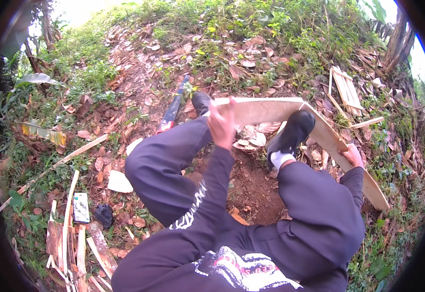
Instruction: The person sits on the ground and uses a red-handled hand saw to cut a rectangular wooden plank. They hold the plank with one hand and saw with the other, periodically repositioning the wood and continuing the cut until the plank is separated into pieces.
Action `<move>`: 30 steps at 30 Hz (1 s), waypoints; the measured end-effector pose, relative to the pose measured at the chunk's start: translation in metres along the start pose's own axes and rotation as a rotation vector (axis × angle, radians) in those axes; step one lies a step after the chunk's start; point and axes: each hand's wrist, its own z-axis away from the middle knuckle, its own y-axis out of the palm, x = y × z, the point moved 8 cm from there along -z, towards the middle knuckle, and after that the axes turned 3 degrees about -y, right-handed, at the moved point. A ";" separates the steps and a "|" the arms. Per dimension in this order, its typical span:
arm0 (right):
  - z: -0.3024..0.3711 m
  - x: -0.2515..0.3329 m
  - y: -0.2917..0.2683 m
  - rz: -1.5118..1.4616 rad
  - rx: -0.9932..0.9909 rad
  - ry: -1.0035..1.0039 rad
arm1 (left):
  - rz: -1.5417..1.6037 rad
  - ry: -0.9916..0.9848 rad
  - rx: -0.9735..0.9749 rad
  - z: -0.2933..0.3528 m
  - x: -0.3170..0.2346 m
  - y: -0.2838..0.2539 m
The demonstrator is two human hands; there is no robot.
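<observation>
I sit on a leafy dirt slope with both legs spread. A long pale wooden board (pixel 266 109) bends around in front of me, from my left foot across and down to the right. My black right shoe (pixel 290 136) presses against its inner side, and my left shoe (pixel 200 101) is by its left end. My right hand (pixel 353 155) grips the board's lower right stretch. My left hand (pixel 222 121) is raised at the board's left end, fingers up and motion-blurred; whether it grips is unclear.
A machete (pixel 173 109) with a red handle lies on the ground past my left knee. Split wood strips (pixel 66 243), a flat phone-like slab (pixel 81 207) and a black lump (pixel 104 214) lie at lower left. Pale slats (pixel 345 87) lie upslope right.
</observation>
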 end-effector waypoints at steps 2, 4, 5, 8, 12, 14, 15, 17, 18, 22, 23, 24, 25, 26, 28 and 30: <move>-0.011 0.013 -0.001 0.061 -0.075 0.009 | -0.014 0.082 -0.056 0.074 -0.004 0.014; -0.021 0.028 0.014 0.189 -0.094 -0.094 | 0.004 -0.024 0.051 0.088 0.013 0.023; -0.032 0.027 0.027 0.085 -0.009 0.057 | -0.004 -0.075 0.091 0.091 0.022 0.020; -0.019 -0.002 -0.007 0.116 -0.200 -0.082 | 0.176 -0.045 0.015 0.064 0.021 0.004; -0.021 -0.038 -0.061 0.172 -0.307 -0.117 | 0.680 -0.193 -0.058 0.028 0.038 -0.012; -0.029 -0.032 -0.070 0.240 -0.356 -0.059 | 0.663 -0.221 -0.137 0.011 0.057 -0.036; -0.029 -0.037 -0.077 0.255 -0.429 -0.014 | 0.668 -0.237 -0.155 0.007 0.064 -0.038; -0.034 -0.048 -0.088 0.311 -0.513 0.180 | 0.682 -0.283 -0.190 0.006 0.077 -0.038; -0.031 -0.046 -0.093 0.348 -0.643 0.186 | 0.742 -0.344 -0.147 0.011 0.073 -0.027; -0.067 -0.034 -0.078 -0.185 -0.704 0.127 | 0.931 -0.520 0.026 0.023 0.058 0.024; -0.085 -0.016 -0.064 -0.335 -0.619 0.069 | 0.985 -0.576 0.053 0.032 0.060 0.046; -0.102 0.021 -0.034 -0.599 -0.435 -0.029 | 1.028 -0.627 0.072 0.040 0.063 0.066; -0.097 0.108 -0.006 -0.844 -0.222 -0.079 | 1.045 -0.658 0.114 0.045 0.059 0.074; -0.094 0.154 0.009 -1.014 -0.131 -0.203 | 1.091 -0.700 0.192 0.054 0.048 0.099; -0.089 0.225 0.034 -1.249 -0.008 -0.373 | 1.161 -0.753 0.198 0.072 0.064 0.144; -0.111 0.233 0.065 -1.638 -0.106 -0.310 | 1.159 -0.760 0.250 0.091 0.072 0.183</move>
